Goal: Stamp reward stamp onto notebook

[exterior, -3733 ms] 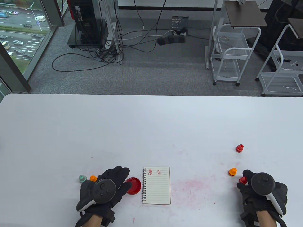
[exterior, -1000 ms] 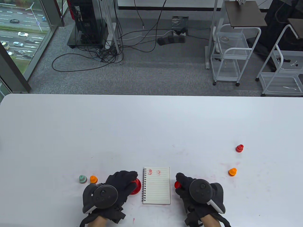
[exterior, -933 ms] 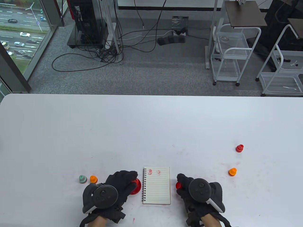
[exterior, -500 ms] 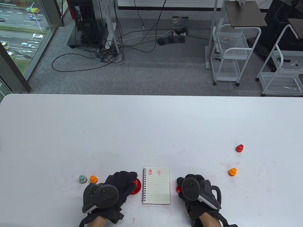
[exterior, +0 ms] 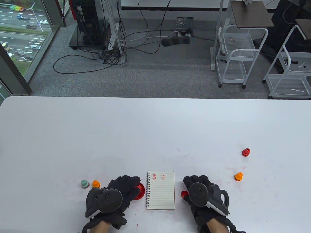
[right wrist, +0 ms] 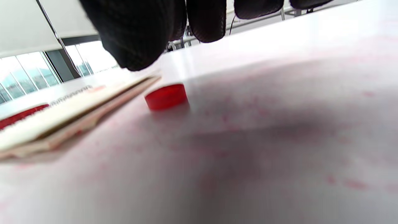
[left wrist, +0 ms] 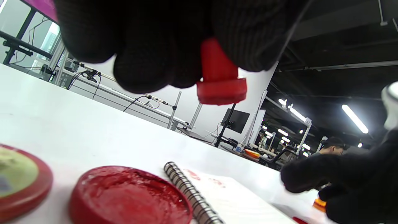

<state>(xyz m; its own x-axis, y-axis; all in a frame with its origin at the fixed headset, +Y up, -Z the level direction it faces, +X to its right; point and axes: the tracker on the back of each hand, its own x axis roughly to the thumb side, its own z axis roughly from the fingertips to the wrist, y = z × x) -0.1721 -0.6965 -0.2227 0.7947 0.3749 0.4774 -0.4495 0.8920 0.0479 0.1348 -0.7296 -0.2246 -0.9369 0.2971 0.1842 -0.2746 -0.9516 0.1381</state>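
Observation:
The spiral notebook (exterior: pixel 160 190) lies open near the table's front edge, with two red prints on its top line. My left hand (exterior: pixel 132 184) pinches a red stamp (left wrist: pixel 220 81), face down, just above the open red ink pad (left wrist: pixel 124 196), which lies left of the notebook (left wrist: pixel 217 199). In the table view the hand hides most of the ink pad (exterior: pixel 141 191). My right hand (exterior: pixel 192 184) hovers open, palm down, right of the notebook. A small red cap-like piece (exterior: pixel 184 193) stands on the table by its thumb, apart from the fingers; it also shows in the right wrist view (right wrist: pixel 166 96).
A green stamp (exterior: pixel 84 183) and an orange stamp (exterior: pixel 96 183) stand left of my left hand. An orange stamp (exterior: pixel 238 176) and a red stamp (exterior: pixel 246 152) stand at the right. The ink pad's lid (left wrist: pixel 18 177) lies beside the pad. Red ink smears mark the table.
My right hand carried the small red piece from the right side to beside the notebook, set it down and let go, turning palm down. My left hand stayed over the ink pad.

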